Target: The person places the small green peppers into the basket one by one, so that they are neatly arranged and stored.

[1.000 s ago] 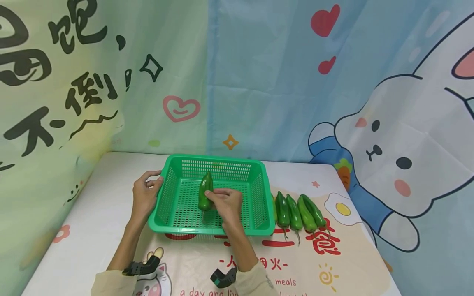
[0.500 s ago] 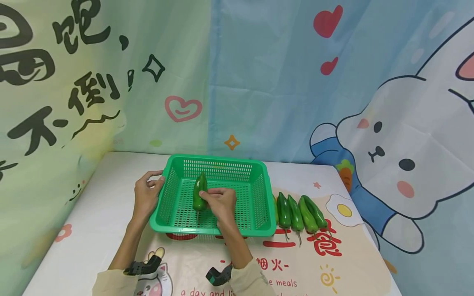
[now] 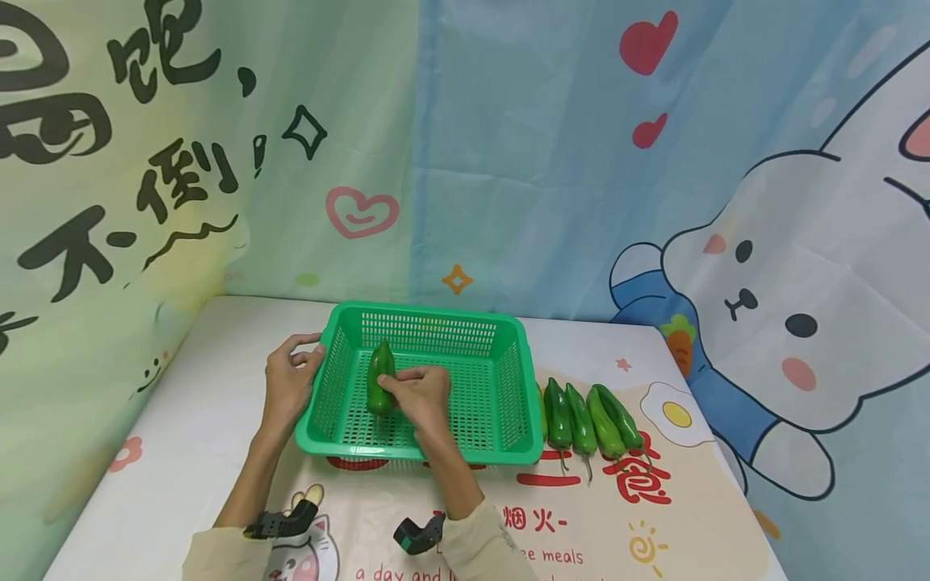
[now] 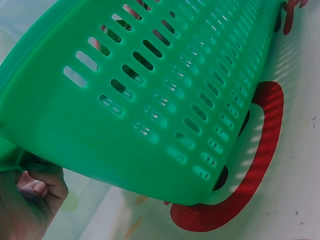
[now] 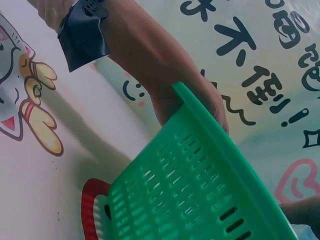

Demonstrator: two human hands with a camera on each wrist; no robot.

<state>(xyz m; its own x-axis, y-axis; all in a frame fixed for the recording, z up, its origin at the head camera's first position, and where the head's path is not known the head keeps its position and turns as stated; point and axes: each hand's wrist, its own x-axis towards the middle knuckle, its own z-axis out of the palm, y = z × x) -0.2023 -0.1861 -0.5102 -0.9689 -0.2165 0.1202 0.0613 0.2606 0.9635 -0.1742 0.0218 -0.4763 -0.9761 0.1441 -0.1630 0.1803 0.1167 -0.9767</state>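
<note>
While the rim of a green plastic basket (image 3: 479, 335) is being gripped at its left end by the left hand (image 3: 291, 381), one green chili pepper (image 3: 379, 383) is being held over the left part of its inside by the right hand (image 3: 425, 395). By the right thumb and fingers the pepper is being pinched, its pointed tip being directed away from the person and its stem end toward the person. Whether the basket's bottom is being touched by the pepper cannot be told surely from above. In the left wrist view, the fingers of the left hand are being seen curled at the rim.

Just beside the right wall of the basket, more green peppers (image 3: 558, 415) are being laid out in a row, one of them being partly hidden by this wall. All of these are being supported by a table covered with a printed tablecloth (image 3: 639, 524). Behind it, a fabric backdrop (image 3: 508, 202) is being seen, decorated with hearts, large dark characters and a cartoon rabbit (image 3: 777, 274).
</note>
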